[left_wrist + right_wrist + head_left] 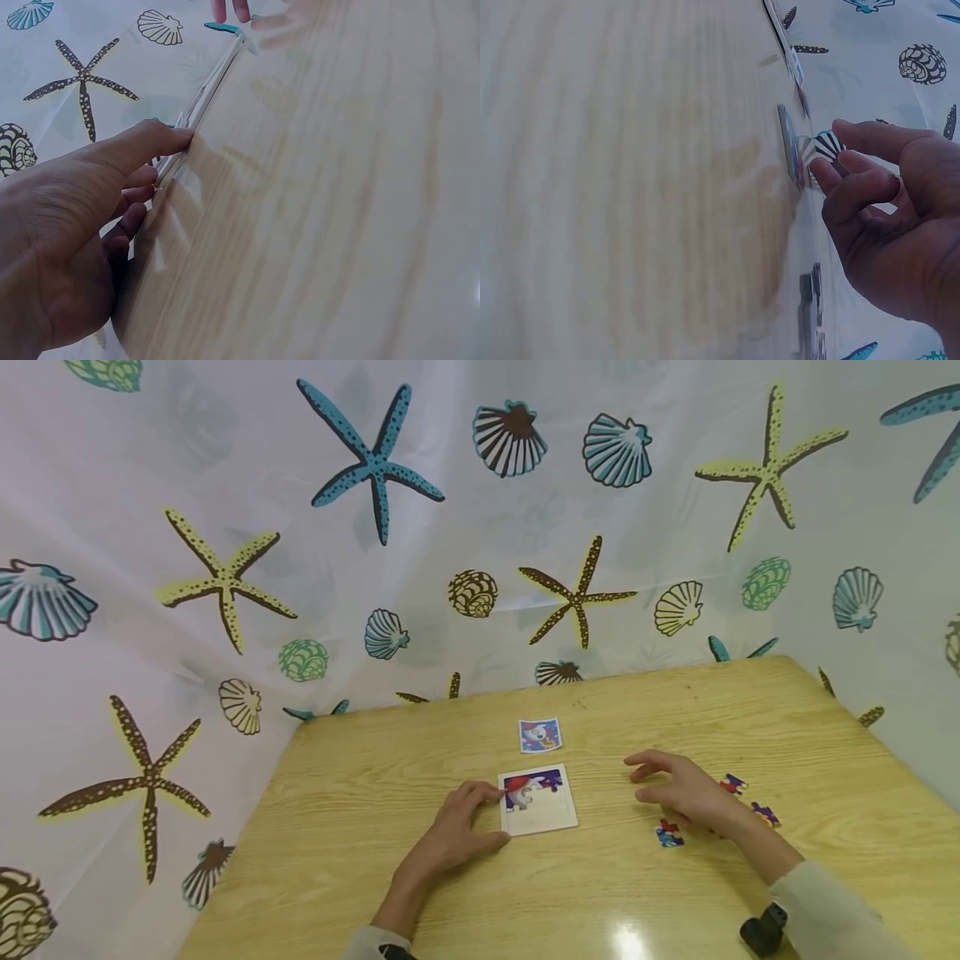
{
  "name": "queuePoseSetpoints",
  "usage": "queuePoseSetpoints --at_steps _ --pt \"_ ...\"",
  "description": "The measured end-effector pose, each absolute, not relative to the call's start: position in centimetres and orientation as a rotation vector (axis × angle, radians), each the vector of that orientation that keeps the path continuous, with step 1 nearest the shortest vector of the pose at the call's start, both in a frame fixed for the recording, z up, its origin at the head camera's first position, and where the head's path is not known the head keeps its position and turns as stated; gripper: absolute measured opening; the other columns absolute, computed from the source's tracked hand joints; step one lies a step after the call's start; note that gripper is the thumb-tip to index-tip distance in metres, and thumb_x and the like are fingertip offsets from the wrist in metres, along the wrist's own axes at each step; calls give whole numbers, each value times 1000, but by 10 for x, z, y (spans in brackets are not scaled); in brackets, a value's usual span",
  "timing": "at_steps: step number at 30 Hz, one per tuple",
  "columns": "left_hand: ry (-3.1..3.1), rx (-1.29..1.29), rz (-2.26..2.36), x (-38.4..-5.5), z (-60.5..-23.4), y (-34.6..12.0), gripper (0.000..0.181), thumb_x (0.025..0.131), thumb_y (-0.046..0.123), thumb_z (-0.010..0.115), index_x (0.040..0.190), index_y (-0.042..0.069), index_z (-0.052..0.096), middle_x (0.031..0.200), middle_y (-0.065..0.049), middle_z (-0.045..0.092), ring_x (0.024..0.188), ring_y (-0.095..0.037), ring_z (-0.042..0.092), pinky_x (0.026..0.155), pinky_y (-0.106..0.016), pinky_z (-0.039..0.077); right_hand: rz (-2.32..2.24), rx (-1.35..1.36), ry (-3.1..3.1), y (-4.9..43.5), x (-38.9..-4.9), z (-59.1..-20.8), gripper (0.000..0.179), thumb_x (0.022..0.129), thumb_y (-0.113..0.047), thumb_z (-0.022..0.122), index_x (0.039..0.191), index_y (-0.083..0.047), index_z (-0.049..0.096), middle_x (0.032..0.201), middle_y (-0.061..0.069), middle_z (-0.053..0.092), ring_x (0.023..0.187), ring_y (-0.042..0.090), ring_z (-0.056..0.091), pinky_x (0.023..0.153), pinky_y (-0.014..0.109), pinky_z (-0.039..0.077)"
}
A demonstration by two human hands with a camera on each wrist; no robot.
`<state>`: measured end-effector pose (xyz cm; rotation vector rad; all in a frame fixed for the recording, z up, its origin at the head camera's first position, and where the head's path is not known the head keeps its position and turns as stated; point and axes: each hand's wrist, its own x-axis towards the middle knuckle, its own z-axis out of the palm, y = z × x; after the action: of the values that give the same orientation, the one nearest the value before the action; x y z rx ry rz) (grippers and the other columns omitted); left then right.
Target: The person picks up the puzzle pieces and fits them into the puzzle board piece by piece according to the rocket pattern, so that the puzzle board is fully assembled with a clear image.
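Observation:
A square white puzzle board (551, 818) lies on the table, with a few joined pieces filling its upper left. My left hand (457, 831) holds the board along its left side, thumb at the near corner and fingers farther up the edge. In the left wrist view the thumb (161, 139) rests against the board's thin rim. To the right, my right hand (690, 793) hovers with loosely bent fingers and nothing in them. Loose puzzle pieces lie around and partly beneath it: one (669, 833) below, another (733, 784) behind, and a third (765, 814) near the wrist.
A small picture card (540, 736) with a similar image lies behind the board. The wooden table (360, 793) meets a hanging cloth (450, 527) printed with starfish and shells at its back and sides.

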<state>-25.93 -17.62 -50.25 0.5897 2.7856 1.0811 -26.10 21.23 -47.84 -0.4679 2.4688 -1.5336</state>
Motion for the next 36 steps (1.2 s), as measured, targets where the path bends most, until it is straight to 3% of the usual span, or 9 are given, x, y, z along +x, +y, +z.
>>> queuePoseSetpoints --at_steps 3,5,7,10,14,18,25,30,36 --pt "2796 590 1068 -259 -503 -176 60 86 35 83 138 13 62 145 -3 52 141 -32 40 118 -58 32 -1488 -510 2537 223 -261 -479 49 99 -8 68 145 2 54 129 23 63 93 28 65 67 26 48" --pt "2804 589 1060 -259 -504 -176 60 85 34 84 137 13 63 145 -3 52 140 -32 41 118 -57 32 -1491 -503 2540 229 -260 -478 49 99 -6 68 145 2 53 131 24 62 93 27 65 67 27 49" --pt "2807 589 1059 -259 -504 -176 60 85 34 84 137 12 63 145 -3 52 140 -32 41 118 -57 32 -1522 -489 2512 234 -258 -477 49 99 -3 66 146 3 52 133 27 59 66 24 59 53 28 47" --pt "2802 595 1066 -260 -504 -175 60 86 34 83 138 12 62 145 -3 52 140 -31 41 118 -56 32 -1527 -481 2523 243 -256 -476 49 99 0 64 146 4 52 135 29 58 67 28 60 50 28 44" --pt "2800 598 1073 -260 -503 -174 60 86 33 83 137 12 62 145 -3 52 140 -32 41 118 -56 32 -1454 -505 2610 253 -253 -476 50 97 0 66 145 5 53 132 26 62 120 37 59 73 26 44" --pt "2801 596 1083 -261 -502 -174 59 86 32 83 137 11 63 145 -4 53 140 -32 41 118 -56 32 -1473 -434 2568 261 -251 -475 49 98 1 64 145 3 53 136 27 59 65 22 59 52 27 45" --pt "2797 598 1079 -260 -505 -174 60 86 32 84 138 12 62 145 -4 53 140 -32 41 118 -56 31 -1412 -446 2636 272 -246 -475 50 92 6 66 141 5 56 133 29 60 79 17 51 60 26 43" --pt "2800 619 1079 -260 -505 -174 60 86 32 83 138 10 63 145 -5 53 140 -33 42 118 -57 31 -1459 -426 2581 281 -245 -472 53 90 12 55 142 5 55 135 31 55 50 9 33 45 25 35" --pt "2807 604 1073 -260 -505 -173 60 86 32 83 138 11 62 145 -4 53 141 -32 41 119 -56 31 -1438 -453 2595 288 -245 -472 51 89 16 47 137 6 59 135 31 54 47 6 29 45 24 30"
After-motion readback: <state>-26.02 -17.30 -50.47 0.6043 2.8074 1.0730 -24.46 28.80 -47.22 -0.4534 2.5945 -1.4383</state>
